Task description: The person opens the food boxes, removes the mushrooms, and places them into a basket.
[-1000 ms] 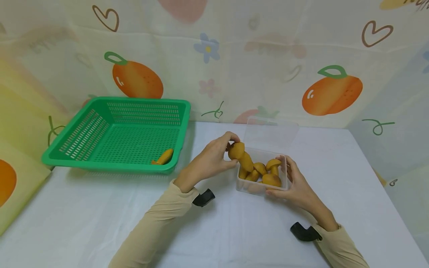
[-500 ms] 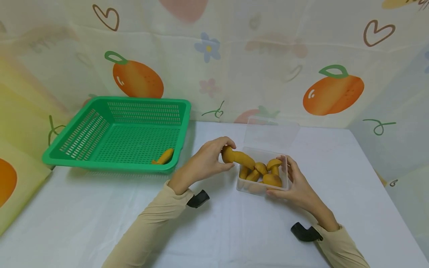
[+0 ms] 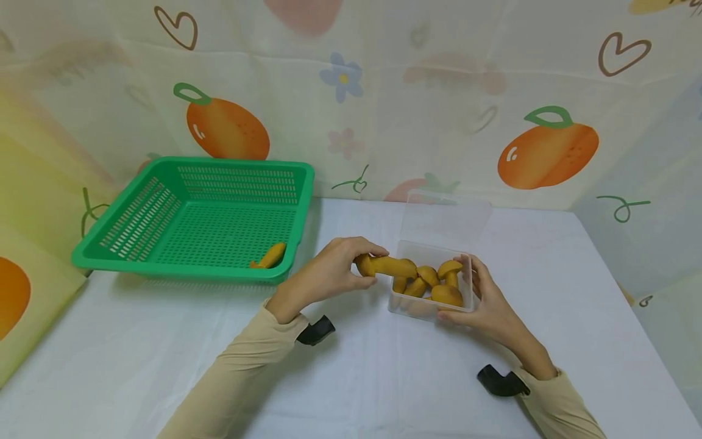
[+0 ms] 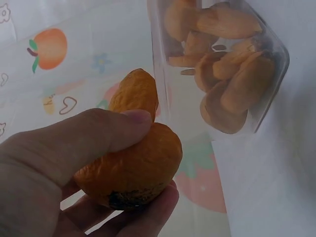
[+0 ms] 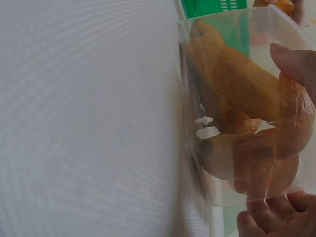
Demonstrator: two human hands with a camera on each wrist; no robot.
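Left hand [image 3: 331, 269]: I hold one yellow-brown mushroom [image 3: 386, 266] by its rounded cap. My thumb presses one side and my fingers curl against the other, the gap between them filled by the cap. The stem points to my right, roughly level. In the head view, its far end overlaps the left rim of the clear box [image 3: 415, 308]; I cannot tell whether the two touch. In the left wrist view, a dark patch marks the cap beside my fingertips.

Right hand [image 3: 485, 305]: I grip the right end of the box. My thumb lies against the near wall and my fingers bend round the far right corner, with the box filling the space between them.

Box: it stands on the white table [image 3: 378, 384], mouth upward. Contents: several loose mushrooms [image 3: 446, 294], piled at mixed angles; one at the right has its cap uppermost. A clear lid [image 3: 445, 219] sits directly behind; I cannot tell whether it is joined to the box.

Surroundings: a green basket [image 3: 175, 268] stands to the left, with a smaller yellow piece [image 3: 272, 255] in its near right corner. A fruit-print cloth [image 3: 395, 140] hangs behind the table
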